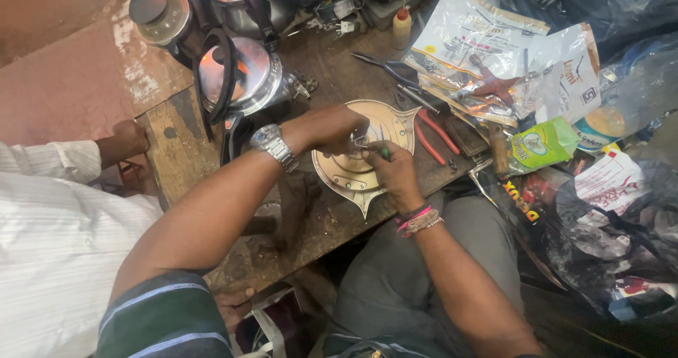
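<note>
A gold-coloured metal plate (353,171) with pointed ends lies on the worn wooden bench (332,68). My left hand (328,128), with a steel wristwatch on the wrist, rests over the plate's middle and pinches something small there. My right hand (395,174), with pink and beaded bands at the wrist, grips a small green-handled tool (383,153) held down against the plate. What sits under my fingers is hidden.
Red-handled pliers (432,138) and dark pliers (385,65) lie right of the plate. Steel pressure cookers (244,75) crowd the back left. Plastic packets (487,44) and bags pile on the right. Another person in a white shirt (56,238) sits at left.
</note>
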